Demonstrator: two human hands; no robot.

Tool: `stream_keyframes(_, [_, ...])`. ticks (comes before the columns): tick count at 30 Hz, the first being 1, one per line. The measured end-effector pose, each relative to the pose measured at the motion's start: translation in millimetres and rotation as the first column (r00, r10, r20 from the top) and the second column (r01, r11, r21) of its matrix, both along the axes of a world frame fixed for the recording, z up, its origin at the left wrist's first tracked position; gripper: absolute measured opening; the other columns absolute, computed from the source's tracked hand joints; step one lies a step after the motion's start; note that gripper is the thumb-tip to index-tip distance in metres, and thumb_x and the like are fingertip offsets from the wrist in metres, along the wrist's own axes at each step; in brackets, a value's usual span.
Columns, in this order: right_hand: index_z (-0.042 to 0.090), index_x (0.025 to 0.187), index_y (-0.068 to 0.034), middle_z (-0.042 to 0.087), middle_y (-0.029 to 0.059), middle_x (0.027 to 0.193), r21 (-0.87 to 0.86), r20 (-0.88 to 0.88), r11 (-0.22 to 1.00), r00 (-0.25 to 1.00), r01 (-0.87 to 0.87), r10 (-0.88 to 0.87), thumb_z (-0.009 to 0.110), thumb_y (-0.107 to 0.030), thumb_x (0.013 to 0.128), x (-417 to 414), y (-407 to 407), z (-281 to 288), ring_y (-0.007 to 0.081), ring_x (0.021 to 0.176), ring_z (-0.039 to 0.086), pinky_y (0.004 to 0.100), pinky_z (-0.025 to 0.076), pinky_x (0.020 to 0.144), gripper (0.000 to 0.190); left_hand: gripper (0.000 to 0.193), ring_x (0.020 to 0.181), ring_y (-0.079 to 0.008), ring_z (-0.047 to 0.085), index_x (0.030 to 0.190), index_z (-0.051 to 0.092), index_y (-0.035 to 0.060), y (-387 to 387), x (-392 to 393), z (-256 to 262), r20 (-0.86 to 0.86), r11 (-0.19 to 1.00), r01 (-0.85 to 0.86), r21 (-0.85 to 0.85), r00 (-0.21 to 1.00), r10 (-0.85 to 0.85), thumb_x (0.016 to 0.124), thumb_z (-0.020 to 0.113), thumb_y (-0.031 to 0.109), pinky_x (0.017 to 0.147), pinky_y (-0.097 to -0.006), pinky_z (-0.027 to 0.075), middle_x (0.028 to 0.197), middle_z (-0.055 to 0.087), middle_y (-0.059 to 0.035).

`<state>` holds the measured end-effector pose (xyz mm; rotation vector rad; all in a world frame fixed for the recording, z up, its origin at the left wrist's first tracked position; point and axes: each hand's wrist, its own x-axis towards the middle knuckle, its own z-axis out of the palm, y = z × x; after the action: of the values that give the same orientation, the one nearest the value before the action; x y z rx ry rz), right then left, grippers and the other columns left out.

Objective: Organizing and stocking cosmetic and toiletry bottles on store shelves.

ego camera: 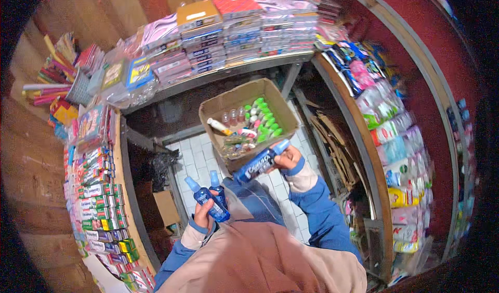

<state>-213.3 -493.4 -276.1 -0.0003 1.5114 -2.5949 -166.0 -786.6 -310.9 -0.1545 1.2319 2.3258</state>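
Observation:
My right hand (287, 159) grips a blue spray bottle (255, 166), tilted, its light-blue cap up to the right, near the front edge of an open cardboard box (215, 146). Lower left, my left hand (203, 212) is closed around two blue bottles with light-blue caps: one in front (210, 205) and another (218, 191) partly behind it. Inside the box stand several green-capped bottles (269, 123), clear bottles with pinkish caps (233, 116) and a white bottle (218, 126) lying on its side. Small clear packages (237, 149) lie at the box's near side.
Stacked notebooks (202, 39) fill the far shelf. Toothpaste boxes (97, 203) line the left shelf, and bagged goods (401, 168) the right one. A black plastic bag (165, 164) and flattened cardboard (335, 148) lie under the shelves. White tiles (195, 152) cover the floor.

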Motion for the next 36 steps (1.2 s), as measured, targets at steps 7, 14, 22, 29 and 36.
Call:
stream_keyframes(7, [0.049, 0.103, 0.002, 0.059, 0.0131, 0.092, 0.047, -0.091, 0.995, 0.992, 0.087, -0.083, 0.061, -0.006, 0.073, 100, 24, 48, 0.0225, 0.078, 0.061, 0.0340, 0.054, 0.064, 0.033, 0.040, 0.093, -0.0247, 0.058, 0.110, 0.044, 0.0054, 65, 21, 23, -0.064, 0.967, 0.251, 0.046, 0.967, -0.248, 0.083, 0.057, 0.033, 0.078, -0.0371, 0.050, 0.106, 0.055, -0.0139])
stream_keyframes(14, [0.050, 0.105, 0.001, 0.058, 0.0126, 0.095, 0.134, -0.125, 0.951, 0.957, 0.279, -0.263, 0.059, 0.001, 0.078, 201, 99, 57, 0.0215, 0.084, 0.060, 0.0355, 0.055, 0.069, 0.028, 0.046, 0.095, -0.0217, 0.057, 0.110, 0.045, 0.0062, 167, 69, 35, -0.130, 0.857, 0.508, 0.090, 0.859, -0.495, 0.082, 0.058, 0.041, 0.080, -0.0361, 0.048, 0.107, 0.055, -0.0121])
stream_keyframes(22, [0.047, 0.109, 0.000, 0.056, 0.0132, 0.098, 0.208, -0.087, 0.825, 0.850, 0.526, -0.520, 0.056, 0.003, 0.078, 309, 208, 75, 0.0250, 0.085, 0.060, 0.0398, 0.056, 0.069, 0.032, 0.056, 0.092, -0.0207, 0.058, 0.115, 0.044, 0.0044, 307, 129, 22, -0.177, 0.641, 0.748, 0.171, 0.664, -0.727, 0.078, 0.064, 0.041, 0.079, -0.0361, 0.049, 0.106, 0.057, -0.0110])
stream_keyframes(29, [0.043, 0.114, -0.001, 0.056, 0.0132, 0.099, 0.290, -0.175, 0.685, 0.741, 0.668, -0.649, 0.057, 0.004, 0.078, 348, 274, 88, 0.0230, 0.083, 0.061, 0.0347, 0.055, 0.066, 0.039, 0.058, 0.093, -0.0260, 0.058, 0.120, 0.041, 0.0051, 408, 140, 25, -0.212, 0.522, 0.843, 0.125, 0.537, -0.816, 0.078, 0.065, 0.038, 0.077, -0.0375, 0.049, 0.107, 0.057, -0.0145])
stream_keyframes(36, [0.035, 0.122, -0.007, 0.057, 0.0108, 0.105, 0.518, -0.211, 0.504, 0.674, 0.691, -0.708, 0.053, -0.001, 0.084, 311, 325, 148, 0.0157, 0.084, 0.061, 0.0278, 0.051, 0.073, 0.043, 0.063, 0.091, -0.0233, 0.058, 0.123, 0.042, 0.0014, 491, 95, 42, -0.204, 0.532, 0.839, 0.115, 0.544, -0.814, 0.080, 0.059, 0.044, 0.079, -0.0362, 0.048, 0.104, 0.058, -0.0148])
